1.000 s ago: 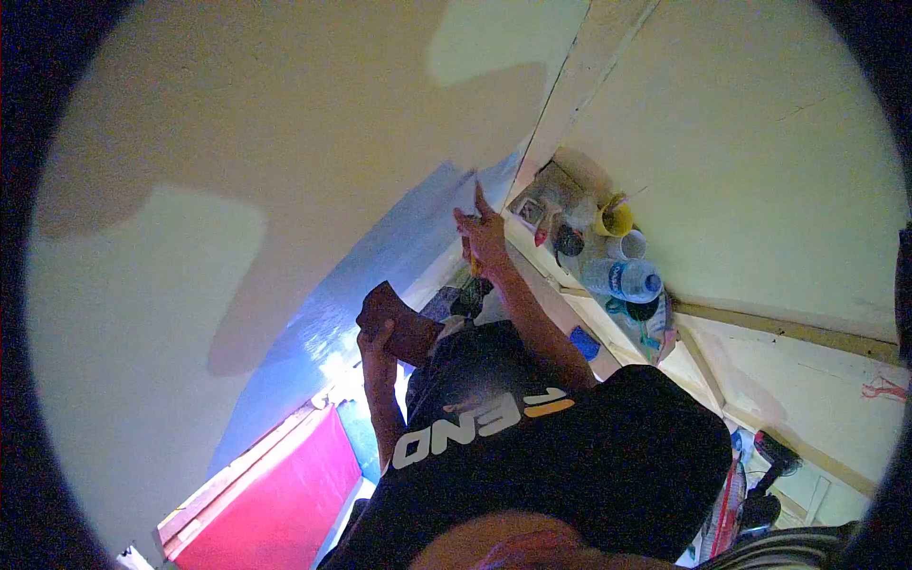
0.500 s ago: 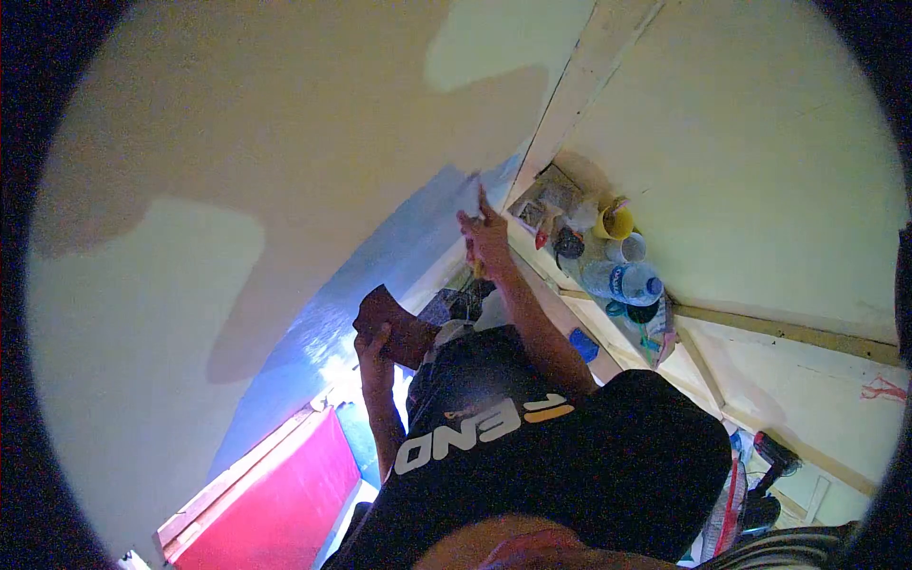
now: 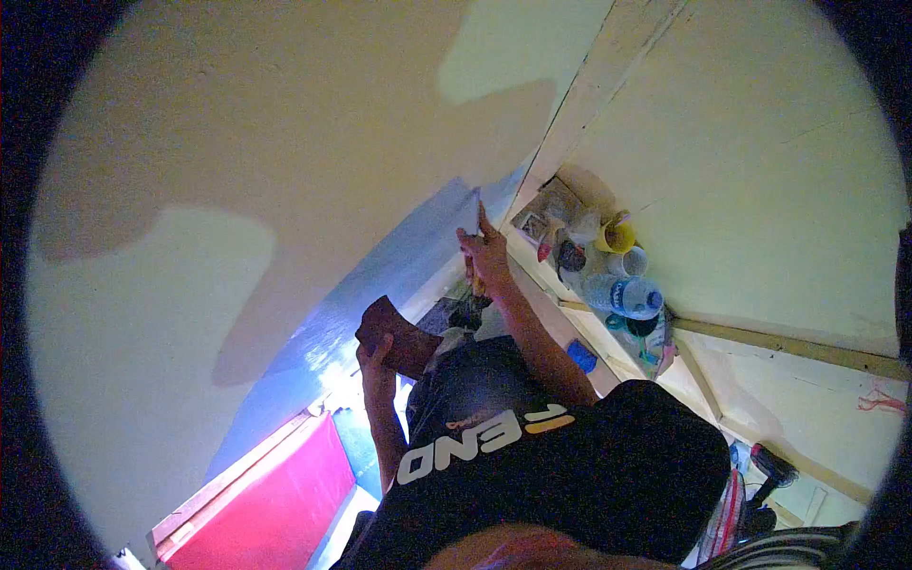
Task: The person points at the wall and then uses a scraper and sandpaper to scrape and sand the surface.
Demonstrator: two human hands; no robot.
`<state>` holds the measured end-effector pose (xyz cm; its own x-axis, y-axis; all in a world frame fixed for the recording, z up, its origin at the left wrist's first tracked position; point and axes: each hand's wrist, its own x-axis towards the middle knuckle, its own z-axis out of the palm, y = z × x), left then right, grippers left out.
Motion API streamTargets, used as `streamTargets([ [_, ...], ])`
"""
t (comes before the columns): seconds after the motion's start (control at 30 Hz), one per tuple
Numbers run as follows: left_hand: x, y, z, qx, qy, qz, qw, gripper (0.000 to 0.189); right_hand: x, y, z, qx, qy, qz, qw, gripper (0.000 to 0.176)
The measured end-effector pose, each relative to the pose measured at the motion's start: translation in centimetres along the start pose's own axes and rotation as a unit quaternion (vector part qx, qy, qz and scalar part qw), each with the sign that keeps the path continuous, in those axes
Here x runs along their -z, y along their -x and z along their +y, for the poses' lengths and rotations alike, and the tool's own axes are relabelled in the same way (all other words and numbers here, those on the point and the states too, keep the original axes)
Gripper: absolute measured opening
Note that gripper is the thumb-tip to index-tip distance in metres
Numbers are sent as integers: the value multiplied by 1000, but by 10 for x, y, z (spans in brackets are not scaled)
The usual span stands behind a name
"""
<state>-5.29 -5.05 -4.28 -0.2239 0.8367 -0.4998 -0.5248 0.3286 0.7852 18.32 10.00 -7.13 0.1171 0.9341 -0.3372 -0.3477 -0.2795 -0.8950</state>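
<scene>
My left hand (image 3: 376, 357) grips a dark reddish-brown flat sheet (image 3: 407, 339), thumb across its face, held out in front of my black shirt (image 3: 560, 484). Farther out, my right hand (image 3: 486, 252) is closed around a slim tool (image 3: 478, 285) with a yellowish handle end below the fist. One finger stretches along the tool toward its thin tip, which overlaps a blue-grey area of the wall (image 3: 389, 233) close to the corner. The fingers cover most of the tool, and I cannot tell its exact kind.
To the right, a ledge holds a yellow cup (image 3: 617, 234), a white cup (image 3: 629, 260), a large water bottle (image 3: 622, 295) and small items. A blue object (image 3: 581, 356) lies beside my right arm. A red panel (image 3: 271, 503) stands lower left; a black hair-dryer-like device (image 3: 774, 465) is lower right.
The view has shifted slightly, the scene sitting a little lower and to the right. My right hand and its tool have moved slightly down and left along the wall; the left hand keeps its hold.
</scene>
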Motion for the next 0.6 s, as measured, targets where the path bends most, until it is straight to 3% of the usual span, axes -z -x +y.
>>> streamTargets([
  [0.1, 4, 0, 0, 4, -4, -45, 999, 43, 7, -8, -3, -30, -10, 32, 999, 69],
  [0.2, 2, 0, 4, 3, -90, -8, 996, 44, -8, 13, -18, -44, 32, 10, 998, 70],
  [0.3, 1, 4, 9, 20, -52, -11, 998, 44, 7, -9, -16, -50, -16, 36, 998, 73],
  [0.33, -1, 6, 13, 34, -64, -17, 997, 44, 9, -13, -11, -5, -39, 36, 999, 71],
  [0.43, 2, -1, 5, -3, -19, -19, 1000, 42, -1, -4, 4, -27, 32, 20, 999, 74],
  [0.53, -2, 1, 8, -8, -9, -28, 1000, 41, 9, -8, -4, -88, -90, 8, 992, 72],
  [0.6, -8, 7, 14, -4, 1, -48, 999, 41, 11, -15, -1, -63, -92, 20, 994, 73],
])
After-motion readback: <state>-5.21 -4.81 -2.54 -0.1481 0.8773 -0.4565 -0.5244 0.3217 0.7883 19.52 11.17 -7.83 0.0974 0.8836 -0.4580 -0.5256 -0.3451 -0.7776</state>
